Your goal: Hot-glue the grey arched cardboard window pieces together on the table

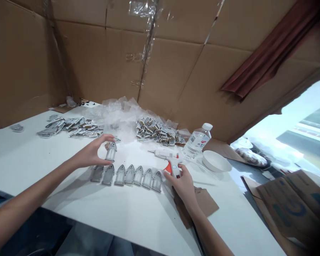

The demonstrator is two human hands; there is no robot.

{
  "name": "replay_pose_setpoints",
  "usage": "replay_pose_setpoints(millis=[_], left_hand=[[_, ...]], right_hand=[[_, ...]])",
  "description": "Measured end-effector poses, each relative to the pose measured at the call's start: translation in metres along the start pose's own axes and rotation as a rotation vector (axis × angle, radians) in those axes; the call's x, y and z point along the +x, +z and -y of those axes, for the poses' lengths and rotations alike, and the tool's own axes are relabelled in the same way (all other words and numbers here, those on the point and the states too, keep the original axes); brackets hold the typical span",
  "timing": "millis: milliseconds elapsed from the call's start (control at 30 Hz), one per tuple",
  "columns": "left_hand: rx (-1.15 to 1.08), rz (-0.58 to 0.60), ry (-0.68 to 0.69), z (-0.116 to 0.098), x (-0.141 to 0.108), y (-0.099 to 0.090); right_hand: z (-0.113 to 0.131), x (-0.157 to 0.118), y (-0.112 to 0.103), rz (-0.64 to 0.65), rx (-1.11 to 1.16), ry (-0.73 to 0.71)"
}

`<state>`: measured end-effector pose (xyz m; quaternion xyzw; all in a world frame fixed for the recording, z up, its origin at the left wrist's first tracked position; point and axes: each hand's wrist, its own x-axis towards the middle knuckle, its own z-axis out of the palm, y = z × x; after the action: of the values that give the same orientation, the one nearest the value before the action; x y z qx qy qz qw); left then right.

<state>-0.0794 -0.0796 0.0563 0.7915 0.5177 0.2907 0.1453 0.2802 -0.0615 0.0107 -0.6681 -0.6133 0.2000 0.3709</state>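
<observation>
Our left grip (94, 153) pinches a grey piece (111, 152) between thumb and fingers, pointed end up, over the left part of a row (130, 174) of seven like it on the tabletop (128, 217). Our right grip (184, 183) is closed round the handle of a glue gun (173, 161), whose nozzle points left, beyond the row; from this angle we cannot tell whether the gun touches the tabletop.

Our left thumb and the held piece crowd the near row, partly hiding its left end. Just behind the gun stands a bottle (196, 143), with a white dish (216, 161) beside it, both near our right grip. Our right forearm crosses a cardboard scrap (207, 202) and covers part of it.

Farther back lie two heaps of pieces, a left heap (72, 126) and a right heap (158, 132), with crumpled film (120, 108) between and behind them. Cardboard walls (96, 64) close off the back, and red cloth (272, 53) hangs at upper right.
</observation>
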Motion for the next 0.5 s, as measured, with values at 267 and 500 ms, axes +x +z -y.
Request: replay_pose_setpoints(millis=[267, 500], left_hand=[[0.043, 0.182, -0.191, 0.042, -0.065, -0.032], [-0.096, 0.200, -0.198, 0.064, -0.085, -0.015]], right_hand=[[-0.021, 0.016, 0.005, -0.005, -0.182, 0.006], [-0.032, 0.019, 0.005, 0.014, -0.279, 0.039]])
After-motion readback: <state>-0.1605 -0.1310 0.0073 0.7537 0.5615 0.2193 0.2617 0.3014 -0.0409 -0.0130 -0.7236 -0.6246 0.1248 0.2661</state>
